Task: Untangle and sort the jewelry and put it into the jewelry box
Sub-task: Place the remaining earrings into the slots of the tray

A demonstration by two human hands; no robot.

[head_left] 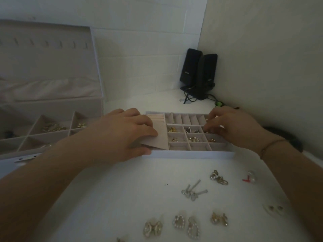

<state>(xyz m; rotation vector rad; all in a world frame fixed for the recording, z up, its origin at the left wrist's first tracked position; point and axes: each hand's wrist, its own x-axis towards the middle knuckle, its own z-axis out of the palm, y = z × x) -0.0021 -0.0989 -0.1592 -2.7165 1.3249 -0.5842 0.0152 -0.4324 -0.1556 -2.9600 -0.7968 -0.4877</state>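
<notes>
Sorting step: left hand (pixel 122 135) is gripping the pale compartmented velvet tray (pixel 188 155); right hand (pixel 232 128), fingers curled, is reaching into a cell, contents unclear. Next: loose pearl heart earrings (pixel 187 226).

- A white-painted block wall (pixel 136 41) fills the upper middle of the frame, its mortar lines faintly visible.
- A plain, smooth side wall (pixel 262 49) takes up the upper right, meeting the block wall in a vertical corner.
- A white tabletop (pixel 122 198) spans the lower half of the frame and runs back into that corner.
- Two black desktop speakers (pixel 199 72) stand side by side in the corner, right of centre, with dark cables (pixel 189 97) trailing on the tabletop at their base.
- The light is dim and even; the frame's edges fall darker than the centre.
</notes>
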